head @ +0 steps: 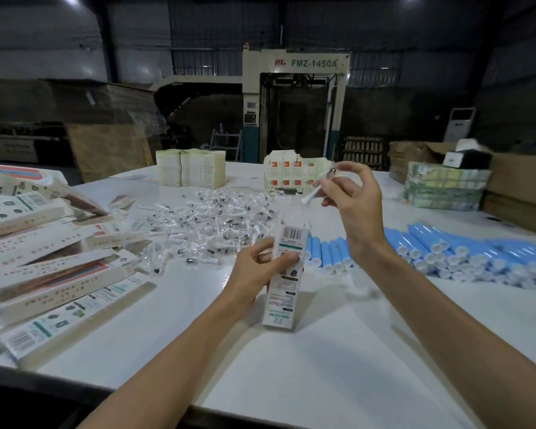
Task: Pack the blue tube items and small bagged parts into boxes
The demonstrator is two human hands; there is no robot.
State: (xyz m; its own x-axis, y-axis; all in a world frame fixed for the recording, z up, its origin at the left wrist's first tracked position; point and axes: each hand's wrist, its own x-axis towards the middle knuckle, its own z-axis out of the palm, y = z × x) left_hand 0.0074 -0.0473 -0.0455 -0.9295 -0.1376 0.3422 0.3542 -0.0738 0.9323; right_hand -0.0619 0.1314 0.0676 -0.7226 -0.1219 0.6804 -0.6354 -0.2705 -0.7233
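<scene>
My left hand [262,267] grips a tall white printed box [287,267] standing upright on the white table [291,366], its top end open. My right hand [353,205] is raised above and to the right of the box and pinches a small clear bagged part [317,187] with a white stem, tilted down toward the box's open top. A heap of several more bagged parts [211,218] lies behind the box. Blue tubes with white ends [446,252] lie in rows on the right, some just behind the box.
Filled and flat long boxes [44,274] are piled along the left side. Stacks of flat cartons [191,170] stand at the table's far edge, with another stack [294,174] beside them. Bundled sheets [443,190] and brown cartons [520,193] sit at the right. A large machine [294,103] stands behind.
</scene>
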